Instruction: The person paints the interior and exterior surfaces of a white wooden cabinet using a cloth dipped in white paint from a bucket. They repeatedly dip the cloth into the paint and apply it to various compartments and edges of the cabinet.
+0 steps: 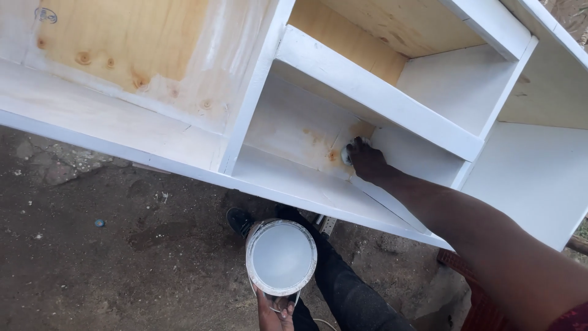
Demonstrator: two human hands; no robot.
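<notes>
we hold a paint bucket low and rub white paint inside a wooden shelf unit.

on the left we see the bare ground [92, 245] and above it the shelf unit [202, 147], its left panel mostly bare plywood with knots. lower in the middle, our left hand [274, 312] is closed on the edge of a round bucket [281, 257] full of white paint, above our dark trouser leg [349, 294] and black shoe [239, 220]. to the right, our right hand [366, 160] is deep in a compartment, the fingers closed around a small pale applicator [347, 153] which is pressed on the half-painted back panel; what kind it is we cannot tell.
</notes>
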